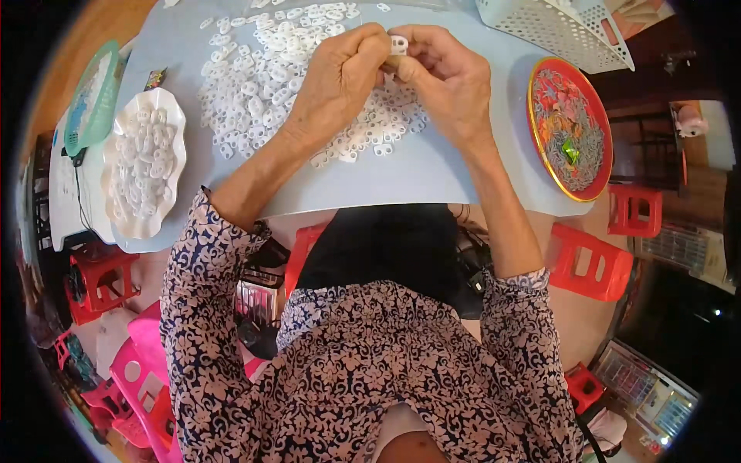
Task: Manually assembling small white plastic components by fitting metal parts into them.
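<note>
A person in a floral-patterned shirt (370, 332) sits at a pale blue table (370, 181), both bare hands drawn together above its far half. The right hand (455, 77) holds a small white piece (399, 44) in a narrow pinch, thumb and fingers closed in around it. The piece, with a hole showing in it, is raised between the two hands, over the far right part of a broad pile of similar white pieces (258, 85). The left hand (343, 73) is curled tight right beside it, its knuckles bent; its fingertips are hidden, and whether it grips anything cannot be told.

The pile spreads across the tabletop, beneath the left wrist and out toward the far edge. On the left stands a white dish with a wavy rim (179, 127), heaped with more white pieces; just beyond it, farther left, is a green basket (113, 77). On the right lies a round red tray with a gold edge (533, 123), carrying grey bits (590, 147) and a shiny green scrap (570, 151). A pale perforated basket (548, 35) stands at the far right. Below the table, red stools (590, 262) stand on the right.
</note>
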`<state>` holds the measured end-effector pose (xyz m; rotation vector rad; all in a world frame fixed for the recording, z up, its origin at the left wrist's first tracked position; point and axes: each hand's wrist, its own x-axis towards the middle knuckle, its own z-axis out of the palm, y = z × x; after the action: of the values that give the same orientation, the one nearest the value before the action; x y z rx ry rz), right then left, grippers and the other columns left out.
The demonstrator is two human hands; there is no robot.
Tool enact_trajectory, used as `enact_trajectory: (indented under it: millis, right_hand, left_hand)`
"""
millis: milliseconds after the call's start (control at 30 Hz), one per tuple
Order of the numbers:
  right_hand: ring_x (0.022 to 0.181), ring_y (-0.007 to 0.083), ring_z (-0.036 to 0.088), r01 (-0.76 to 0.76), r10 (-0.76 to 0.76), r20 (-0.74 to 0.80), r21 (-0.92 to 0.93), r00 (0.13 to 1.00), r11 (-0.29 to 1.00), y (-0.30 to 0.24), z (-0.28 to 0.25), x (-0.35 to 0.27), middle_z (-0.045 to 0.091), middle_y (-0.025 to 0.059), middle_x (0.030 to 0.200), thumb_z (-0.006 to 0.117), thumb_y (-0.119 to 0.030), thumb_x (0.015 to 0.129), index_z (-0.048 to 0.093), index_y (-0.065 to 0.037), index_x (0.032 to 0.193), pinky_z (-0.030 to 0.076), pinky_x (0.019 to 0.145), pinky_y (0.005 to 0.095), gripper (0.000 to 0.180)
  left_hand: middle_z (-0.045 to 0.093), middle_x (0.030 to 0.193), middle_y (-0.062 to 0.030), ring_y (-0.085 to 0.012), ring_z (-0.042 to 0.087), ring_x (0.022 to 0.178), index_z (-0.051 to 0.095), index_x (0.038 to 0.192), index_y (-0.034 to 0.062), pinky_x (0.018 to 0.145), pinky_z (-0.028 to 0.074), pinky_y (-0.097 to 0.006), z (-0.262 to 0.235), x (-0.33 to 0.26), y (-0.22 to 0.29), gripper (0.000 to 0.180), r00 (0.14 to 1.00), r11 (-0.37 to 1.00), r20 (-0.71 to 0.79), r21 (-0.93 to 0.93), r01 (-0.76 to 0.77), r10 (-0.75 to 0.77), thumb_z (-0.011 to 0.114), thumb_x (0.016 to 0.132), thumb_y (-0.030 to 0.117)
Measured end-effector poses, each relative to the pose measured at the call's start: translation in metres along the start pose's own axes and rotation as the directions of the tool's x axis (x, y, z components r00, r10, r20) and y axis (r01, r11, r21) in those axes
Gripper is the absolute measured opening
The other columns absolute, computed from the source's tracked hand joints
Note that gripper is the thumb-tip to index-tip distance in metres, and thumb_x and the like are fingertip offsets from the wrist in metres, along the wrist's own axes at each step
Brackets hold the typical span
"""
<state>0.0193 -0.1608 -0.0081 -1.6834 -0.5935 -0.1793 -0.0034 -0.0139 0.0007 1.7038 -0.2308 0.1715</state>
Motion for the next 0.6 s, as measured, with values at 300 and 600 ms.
enact_trajectory:
  millis: [300, 600]
  right_hand:
    - [0.075, 0.0081, 0.062, -0.109, 0.11, 0.012, 0.296, 0.994, 0.949, 0.0, 0.0, 0.003, 0.066, 0.0048, 0.084, 0.064, -0.004, 0.086, 0.061, 0.001, 0.106, 0.051, 0.067, 0.0202, 0.021]
    - [0.073, 0.006, 0.059, -0.076, 0.076, 0.014, 0.322, 0.997, 0.944, 0.003, -0.002, 0.004, 0.065, 0.0035, 0.085, 0.066, -0.003, 0.084, 0.058, 0.001, 0.109, 0.051, 0.067, 0.0192, 0.026]
  left_hand:
    - [0.048, 0.062, -0.001, -0.0077, 0.043, 0.059, 0.052, 0.076, 0.0018, 0.052, 0.037, -0.024, -0.008, 0.004, -0.004, 0.025, 0.994, 0.987, 0.017, 0.12, -0.105, 0.104, 0.044, 0.093, 0.018]
    - [0.053, 0.066, -0.0007, -0.0065, 0.046, 0.061, 0.057, 0.082, 0.0012, 0.054, 0.039, -0.024, -0.004, 0.0, 0.003, 0.022, 0.994, 0.994, -0.022, 0.043, -0.103, 0.104, 0.045, 0.093, 0.016]
